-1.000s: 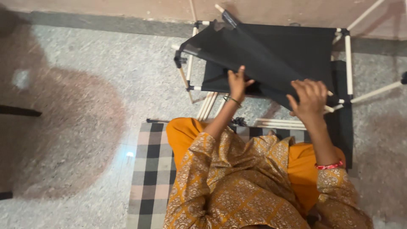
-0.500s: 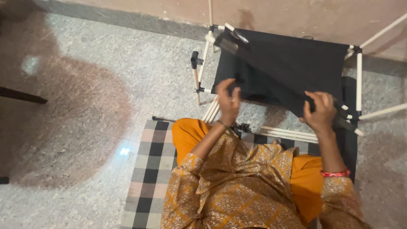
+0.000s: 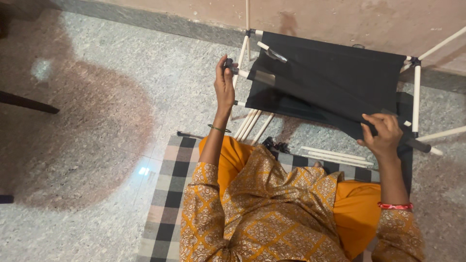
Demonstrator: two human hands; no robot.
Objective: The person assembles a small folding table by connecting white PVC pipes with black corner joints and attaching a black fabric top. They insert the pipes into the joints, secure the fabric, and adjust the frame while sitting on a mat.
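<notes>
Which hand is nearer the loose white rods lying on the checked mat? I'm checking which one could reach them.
The right hand. It grips the black cloth's edge just above the loose white rods. The left hand is far off at the frame's left side.

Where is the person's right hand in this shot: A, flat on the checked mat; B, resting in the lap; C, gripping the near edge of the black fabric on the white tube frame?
C: the right hand pinches the near edge of the black fabric, close to the white tube frame.
</notes>
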